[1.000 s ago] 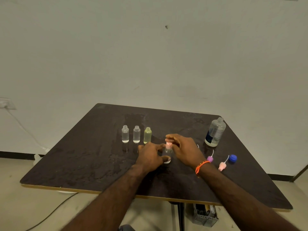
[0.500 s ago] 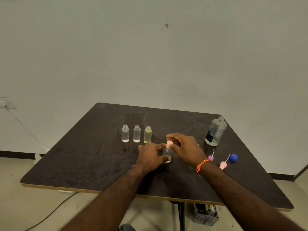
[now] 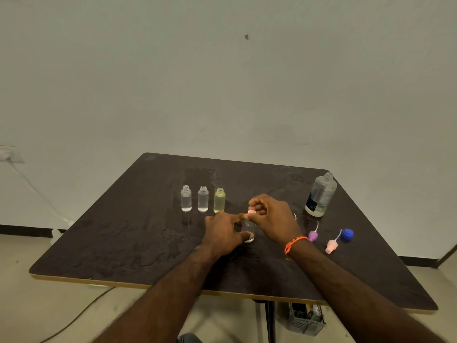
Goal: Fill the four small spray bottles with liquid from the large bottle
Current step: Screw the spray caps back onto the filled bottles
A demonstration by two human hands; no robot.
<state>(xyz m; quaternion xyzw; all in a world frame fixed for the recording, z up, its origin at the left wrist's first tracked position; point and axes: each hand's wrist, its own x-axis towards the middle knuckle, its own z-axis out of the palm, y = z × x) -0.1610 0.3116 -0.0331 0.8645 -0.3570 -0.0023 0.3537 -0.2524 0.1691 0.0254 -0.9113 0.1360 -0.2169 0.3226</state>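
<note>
Against a pale wall, the dark wet-streaked desk [image 3: 123, 243] stands; left hand [image 3: 222, 233] grips the half-hidden small bottle [image 3: 248, 229], right hand [image 3: 274, 219] pinches its pink cap [image 3: 251, 211].

Both hands cover most of the small bottle [image 3: 248, 229] between them, so its fill level cannot be told. The pink cap [image 3: 251, 211] shows only as a sliver under the right hand's [image 3: 273, 219] fingers. The large bottle's [image 3: 321, 195] label is too small to read.
</note>
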